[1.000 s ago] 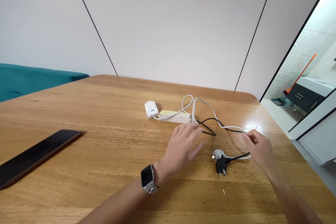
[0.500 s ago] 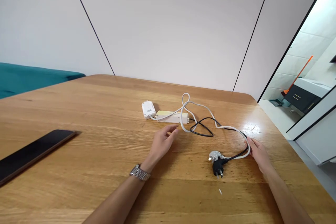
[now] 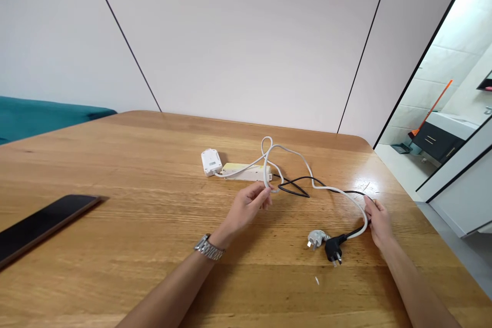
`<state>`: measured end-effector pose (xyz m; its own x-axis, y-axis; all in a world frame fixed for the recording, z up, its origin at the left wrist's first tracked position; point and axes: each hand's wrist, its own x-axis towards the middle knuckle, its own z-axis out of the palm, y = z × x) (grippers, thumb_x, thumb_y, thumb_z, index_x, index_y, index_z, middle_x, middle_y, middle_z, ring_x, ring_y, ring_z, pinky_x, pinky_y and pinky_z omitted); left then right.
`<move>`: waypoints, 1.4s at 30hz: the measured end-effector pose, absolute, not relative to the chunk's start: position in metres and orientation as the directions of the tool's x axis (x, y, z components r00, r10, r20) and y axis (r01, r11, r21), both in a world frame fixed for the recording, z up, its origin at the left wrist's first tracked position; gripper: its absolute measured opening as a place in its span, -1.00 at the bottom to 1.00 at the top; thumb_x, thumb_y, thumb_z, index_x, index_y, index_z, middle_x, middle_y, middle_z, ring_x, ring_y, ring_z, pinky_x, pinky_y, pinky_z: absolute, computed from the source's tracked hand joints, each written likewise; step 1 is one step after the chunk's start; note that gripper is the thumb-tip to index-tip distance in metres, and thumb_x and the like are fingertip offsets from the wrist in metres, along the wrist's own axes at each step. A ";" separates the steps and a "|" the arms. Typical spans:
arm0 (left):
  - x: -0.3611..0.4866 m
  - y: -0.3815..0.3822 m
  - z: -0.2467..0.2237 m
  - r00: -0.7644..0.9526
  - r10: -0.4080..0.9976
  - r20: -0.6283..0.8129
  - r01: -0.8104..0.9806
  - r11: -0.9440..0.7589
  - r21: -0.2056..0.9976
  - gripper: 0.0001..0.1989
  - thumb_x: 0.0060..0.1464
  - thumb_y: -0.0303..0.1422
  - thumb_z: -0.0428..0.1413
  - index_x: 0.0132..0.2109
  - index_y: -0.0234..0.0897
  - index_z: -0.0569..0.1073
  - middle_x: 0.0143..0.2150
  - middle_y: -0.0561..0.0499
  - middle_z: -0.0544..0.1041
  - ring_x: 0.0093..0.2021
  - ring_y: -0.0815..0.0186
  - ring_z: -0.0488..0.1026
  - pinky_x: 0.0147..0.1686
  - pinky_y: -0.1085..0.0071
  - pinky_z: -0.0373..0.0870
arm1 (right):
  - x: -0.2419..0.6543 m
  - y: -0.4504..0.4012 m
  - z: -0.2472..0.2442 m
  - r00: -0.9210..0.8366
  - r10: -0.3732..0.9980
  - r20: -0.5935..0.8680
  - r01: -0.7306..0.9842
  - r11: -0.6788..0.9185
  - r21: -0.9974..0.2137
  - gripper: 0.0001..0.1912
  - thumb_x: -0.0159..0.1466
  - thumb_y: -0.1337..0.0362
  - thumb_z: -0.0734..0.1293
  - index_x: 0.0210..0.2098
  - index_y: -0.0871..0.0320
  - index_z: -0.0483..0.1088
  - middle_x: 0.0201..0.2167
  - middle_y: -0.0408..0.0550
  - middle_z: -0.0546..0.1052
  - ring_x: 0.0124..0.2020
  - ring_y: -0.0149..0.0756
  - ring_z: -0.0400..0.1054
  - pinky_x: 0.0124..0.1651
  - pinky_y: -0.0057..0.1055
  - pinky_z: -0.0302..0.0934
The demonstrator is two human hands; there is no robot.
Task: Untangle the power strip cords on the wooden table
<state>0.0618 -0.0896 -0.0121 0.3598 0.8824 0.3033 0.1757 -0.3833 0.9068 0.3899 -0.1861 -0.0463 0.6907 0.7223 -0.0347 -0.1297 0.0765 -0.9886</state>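
My left hand (image 3: 248, 205), with a metal watch on the wrist, pinches the white cable (image 3: 265, 171) at a loop near the cream power strip (image 3: 246, 171). On the right, my right hand (image 3: 378, 220) has its fingers closed on the black cable (image 3: 355, 192), beside the white cable's bend. The two cables cross and tangle between the hands. A white plug (image 3: 318, 238) and a black plug (image 3: 333, 248) lie side by side in front of my right hand. A white socket block (image 3: 211, 162) sits at the strip's left end.
A dark phone (image 3: 46, 223) lies on the wooden table (image 3: 154, 164) at the left. Small white bits (image 3: 317, 281) lie near the plugs. A teal seat (image 3: 46, 118) is behind the table at the left, and a doorway with a cabinet (image 3: 438, 138) at the right.
My left hand has moved onto the white cable loop and closed on it. The black plug has shifted right, apart from the white plug. At my right hand, the black cable has separated from the white one.
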 end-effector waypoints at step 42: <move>0.060 -0.017 0.017 0.021 0.914 0.405 0.352 -0.386 0.853 -0.51 0.01 0.00 0.08 -0.04 -0.25 0.34 -0.25 -0.08 0.57 -0.20 0.17 0.51 -0.22 0.26 0.39 | 0.416 -0.196 -0.032 0.551 0.835 -0.003 -0.187 0.120 -0.975 -0.64 -0.06 0.10 0.50 -0.34 0.20 0.52 -0.71 -0.34 0.17 -0.75 -0.58 0.01 -0.76 -0.59 -0.14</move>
<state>0.0597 -0.0168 0.0175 0.0205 0.9140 0.4051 0.3522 -0.3858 0.8527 0.4156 -0.1957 -0.0317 0.5509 0.8346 -0.0029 -0.1865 0.1197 -0.9751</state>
